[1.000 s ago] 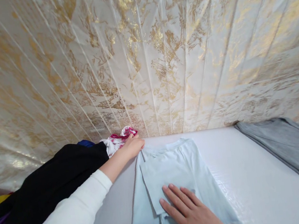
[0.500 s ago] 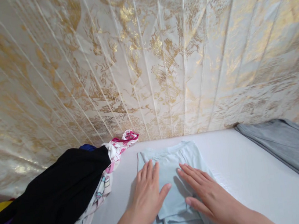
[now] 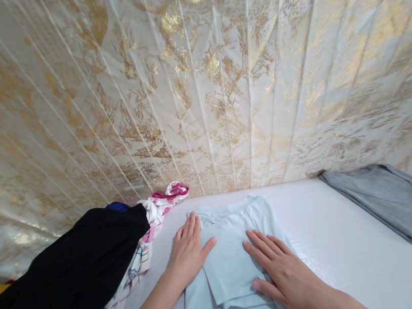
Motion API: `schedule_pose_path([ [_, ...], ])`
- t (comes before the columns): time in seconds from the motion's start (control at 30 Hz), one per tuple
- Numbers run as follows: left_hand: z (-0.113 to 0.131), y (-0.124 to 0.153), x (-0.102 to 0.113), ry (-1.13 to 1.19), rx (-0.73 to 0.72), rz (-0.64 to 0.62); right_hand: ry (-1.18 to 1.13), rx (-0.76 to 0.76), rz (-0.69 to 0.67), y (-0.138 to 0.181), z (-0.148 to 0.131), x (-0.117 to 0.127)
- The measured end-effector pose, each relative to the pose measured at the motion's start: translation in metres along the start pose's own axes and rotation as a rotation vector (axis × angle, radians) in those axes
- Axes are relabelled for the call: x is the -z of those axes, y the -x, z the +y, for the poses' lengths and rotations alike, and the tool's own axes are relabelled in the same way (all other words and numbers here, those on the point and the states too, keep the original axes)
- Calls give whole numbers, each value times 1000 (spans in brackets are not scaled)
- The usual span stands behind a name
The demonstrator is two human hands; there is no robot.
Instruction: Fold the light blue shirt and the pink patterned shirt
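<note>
A pale blue shirt (image 3: 234, 222) lies partly folded on the white table (image 3: 341, 243), its collar toward the wall. My left hand (image 3: 187, 251) rests flat on the shirt's left edge, fingers stretched out. My right hand (image 3: 279, 269) lies flat on the right half of the shirt, fingers apart, thumb on the folded sleeve. Neither hand holds anything.
A black garment (image 3: 65, 276) tops a heap of clothes at the left, with a white and pink printed cloth (image 3: 159, 207) beside it. A grey garment (image 3: 396, 202) lies folded at the right. A gold-patterned white curtain (image 3: 199, 83) hangs behind the table.
My left hand came back from the far collar corner onto the shirt, then slid left to its edge. My right hand moved up and right over the cloth.
</note>
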State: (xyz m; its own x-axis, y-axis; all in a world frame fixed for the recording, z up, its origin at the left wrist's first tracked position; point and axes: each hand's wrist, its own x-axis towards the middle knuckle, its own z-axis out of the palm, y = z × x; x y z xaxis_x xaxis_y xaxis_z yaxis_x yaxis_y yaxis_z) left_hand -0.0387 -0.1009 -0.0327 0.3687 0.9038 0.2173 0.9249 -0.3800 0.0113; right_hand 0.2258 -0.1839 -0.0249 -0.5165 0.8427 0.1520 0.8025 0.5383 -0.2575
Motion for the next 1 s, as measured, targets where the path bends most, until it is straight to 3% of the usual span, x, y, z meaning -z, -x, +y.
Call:
schedule_pose_path([
  [0.13,-7,-3,8,-43,40,-77,31,-12,40,1,0,-5],
  [0.33,7,3,22,-34,-1,-48,-22,-11,-3,1,0,6],
  [0.5,21,11,17,-11,-47,-80,-45,-66,100,-1,8,11],
  [0.7,24,10,13,-40,-41,-60,77,-101,54,-4,14,-3],
  [0.87,37,15,32,10,-50,-61,13,-104,148,-4,28,-8],
  [1.0,60,32,59,240,-223,-182,-143,-140,285,-2,38,-3],
])
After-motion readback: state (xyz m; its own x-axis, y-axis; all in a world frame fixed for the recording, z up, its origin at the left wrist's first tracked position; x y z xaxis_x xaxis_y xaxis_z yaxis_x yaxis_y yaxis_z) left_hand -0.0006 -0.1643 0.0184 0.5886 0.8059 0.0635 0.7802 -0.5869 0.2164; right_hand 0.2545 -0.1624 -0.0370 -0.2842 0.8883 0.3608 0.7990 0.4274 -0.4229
